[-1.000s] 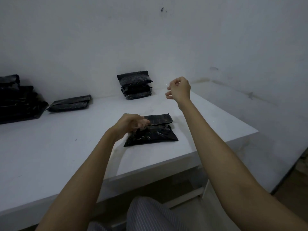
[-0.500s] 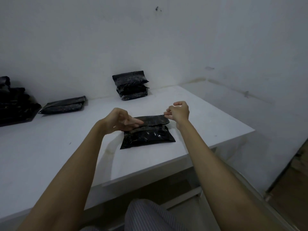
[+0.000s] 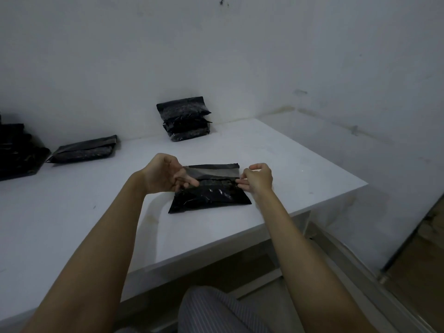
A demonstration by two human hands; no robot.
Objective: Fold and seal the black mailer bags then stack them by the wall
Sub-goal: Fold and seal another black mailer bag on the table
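A filled black mailer bag [image 3: 211, 195] lies on the white table [image 3: 96, 224] near its front right corner. Its flap [image 3: 212, 169] stands open along the far edge, with a grey strip showing on the inside. My left hand [image 3: 165, 174] pinches the flap's left end. My right hand [image 3: 257, 180] pinches the flap's right end. A stack of sealed black mailer bags [image 3: 185, 118] leans against the back wall.
A single black mailer bag [image 3: 86, 152] lies flat to the left near the wall. A pile of black bags [image 3: 16, 152] sits at the far left edge. The table's right edge drops off beside my right arm. My striped trousers [image 3: 216, 311] show below.
My right hand came down from the air to the flap's right end. Both hands now hold the flap, which has tipped a little toward me. The camera shifted slightly.
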